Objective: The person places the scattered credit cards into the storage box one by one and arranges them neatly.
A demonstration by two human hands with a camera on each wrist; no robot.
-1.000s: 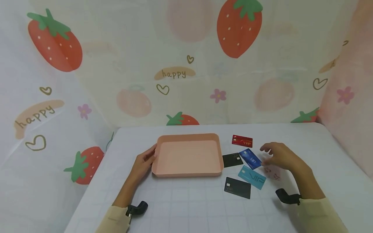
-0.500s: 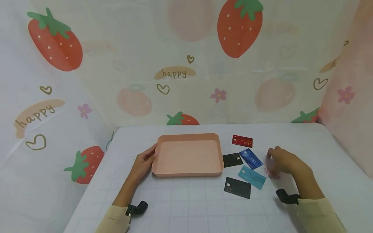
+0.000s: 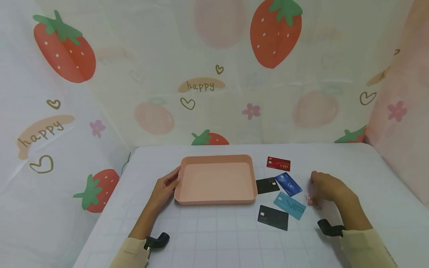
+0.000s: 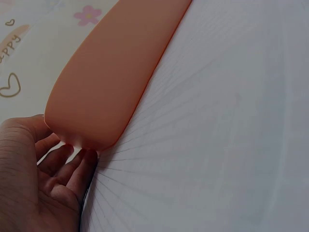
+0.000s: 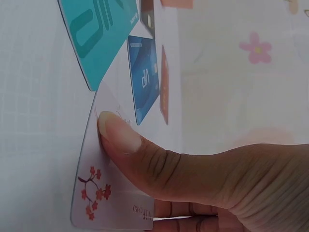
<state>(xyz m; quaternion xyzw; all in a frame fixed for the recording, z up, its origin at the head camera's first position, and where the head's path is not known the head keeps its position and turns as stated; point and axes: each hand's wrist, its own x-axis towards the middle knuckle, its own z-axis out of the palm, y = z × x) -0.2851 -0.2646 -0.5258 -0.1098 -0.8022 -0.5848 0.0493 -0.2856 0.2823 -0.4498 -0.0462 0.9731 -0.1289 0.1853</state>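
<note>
Your left hand [image 3: 165, 186] grips the short left wall of the pink rectangular tray [image 3: 216, 179], with fingertips against the wall's outer face. The tray sits flat on the far half of the white tabletop [image 3: 214, 238], its long sides roughly parallel to the tabletop's far edge.

Your right hand [image 3: 326, 186] pinches the white flowered VIP card [image 5: 94, 198] over the right part of the tabletop: the thumb lies across its printed face and the fingers are behind it. In the head view your hand hides most of this card; you cannot tell there whether it is wholly off the surface.

Between the tray and your right hand lie five more bank-style cards. The red VIP card [image 3: 278, 164] is closest to the tabletop's far edge, beside the tray's far right corner. The black VIP card [image 3: 267, 185] meets the tray's right wall with one end, and the dark blue VIP card [image 3: 289, 184] touches its other end. The teal VIP card [image 3: 289, 206] lies just nearer to you, close to the flowered one. The dark grey VIP card [image 3: 273, 218] lies nearest you, off the tray's near right corner.

A strawberry-print cloth [image 3: 214, 44] hangs beyond the tabletop's far edge.
</note>
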